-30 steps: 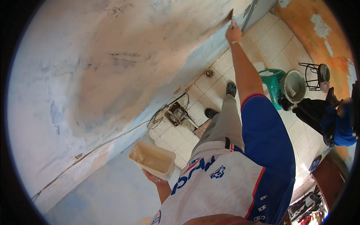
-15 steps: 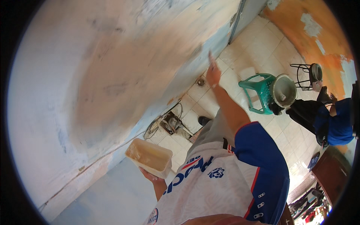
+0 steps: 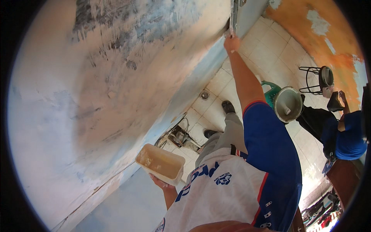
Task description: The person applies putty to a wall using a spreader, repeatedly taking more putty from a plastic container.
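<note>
My left hand (image 3: 164, 181) holds a rectangular beige plastic tub (image 3: 170, 164) from beneath, its inside smeared with pale residue. The tub is tilted with its mouth toward the patchy wall (image 3: 116, 100). My right arm stretches far ahead, and my right hand (image 3: 232, 43) is closed at the wall's far edge beside a dark vertical frame (image 3: 234, 17). A small dark bit shows at its fingertips, too small to name. Dark scraped streaks mark the upper wall, with smooth beige patches lower down.
A round bucket (image 3: 288, 103) stands by a green plastic stool (image 3: 270, 91) on the tiled floor. Beyond are a black metal stool (image 3: 315, 79) and a person in blue (image 3: 349, 133) near an orange wall (image 3: 332, 31). A wire-wrapped metal object (image 3: 179, 137) lies at the wall's foot.
My right hand has moved forward along the wall to its far edge, and its fingers have gone from stretched out to closed. The tub stays in my left hand. My view has shifted slightly.
</note>
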